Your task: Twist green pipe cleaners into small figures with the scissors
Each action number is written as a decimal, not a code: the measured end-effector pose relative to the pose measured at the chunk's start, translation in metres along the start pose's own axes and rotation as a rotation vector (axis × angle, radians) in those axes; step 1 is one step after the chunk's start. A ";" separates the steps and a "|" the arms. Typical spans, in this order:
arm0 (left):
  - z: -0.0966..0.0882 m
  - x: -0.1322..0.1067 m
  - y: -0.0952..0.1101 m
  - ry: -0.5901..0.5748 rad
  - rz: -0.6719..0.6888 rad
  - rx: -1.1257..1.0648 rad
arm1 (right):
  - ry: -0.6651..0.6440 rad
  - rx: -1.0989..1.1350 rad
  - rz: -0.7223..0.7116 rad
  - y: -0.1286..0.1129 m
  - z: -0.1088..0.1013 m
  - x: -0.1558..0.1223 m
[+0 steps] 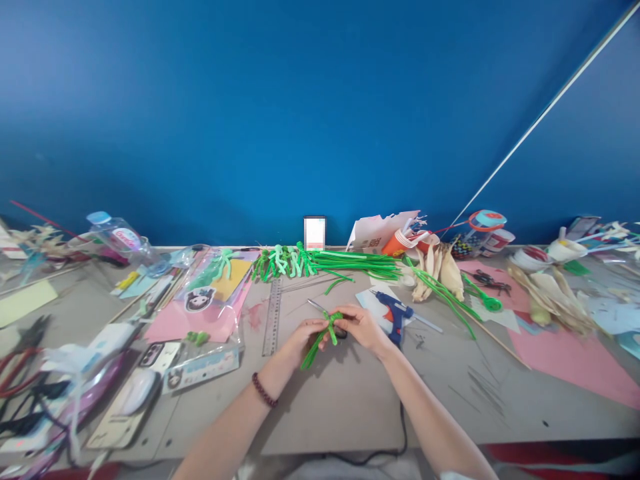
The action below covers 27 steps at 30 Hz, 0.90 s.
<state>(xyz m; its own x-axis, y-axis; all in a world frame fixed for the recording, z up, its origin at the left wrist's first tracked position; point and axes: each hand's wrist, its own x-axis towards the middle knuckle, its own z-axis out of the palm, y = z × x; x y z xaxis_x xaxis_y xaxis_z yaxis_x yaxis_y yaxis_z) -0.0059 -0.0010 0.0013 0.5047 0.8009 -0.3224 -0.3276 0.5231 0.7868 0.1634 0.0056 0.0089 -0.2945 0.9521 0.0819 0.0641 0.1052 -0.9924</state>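
Here, green pipe cleaners (333, 330) are held over the counter (345, 407).
They are pinched by the left hand (306, 337) and the right hand (364, 327), between a ruler (273, 320) and a glue gun (395, 311).

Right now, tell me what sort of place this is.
Probably a craft worktable: a green fuzzy piece is being held, a blue glue gun lies nearby, and green fuzzy stems lie bundled toward the wall.

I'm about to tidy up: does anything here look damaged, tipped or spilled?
The pale sheet by the blue wall has a ragged, torn-looking top edge. Beside it, an orange cup tilts instead of standing upright. At left, the clear bottle leans. No spill shows.
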 end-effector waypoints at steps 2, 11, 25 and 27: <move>0.000 -0.001 0.000 -0.028 -0.104 -0.118 | 0.004 -0.026 -0.051 -0.001 0.000 -0.001; -0.002 0.001 -0.001 0.093 0.174 0.240 | 0.049 0.003 0.005 0.005 0.001 0.000; 0.003 0.001 0.000 0.150 0.245 0.260 | 0.127 0.374 0.168 0.008 0.000 0.003; 0.004 0.001 0.001 0.148 0.236 0.247 | 0.130 0.330 0.166 0.008 -0.001 0.003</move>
<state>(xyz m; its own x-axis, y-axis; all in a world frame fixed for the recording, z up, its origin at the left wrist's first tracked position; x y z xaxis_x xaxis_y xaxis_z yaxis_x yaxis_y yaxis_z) -0.0027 -0.0009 0.0037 0.3118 0.9339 -0.1750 -0.2092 0.2471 0.9461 0.1636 0.0095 0.0014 -0.1815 0.9791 -0.0919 -0.2153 -0.1307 -0.9678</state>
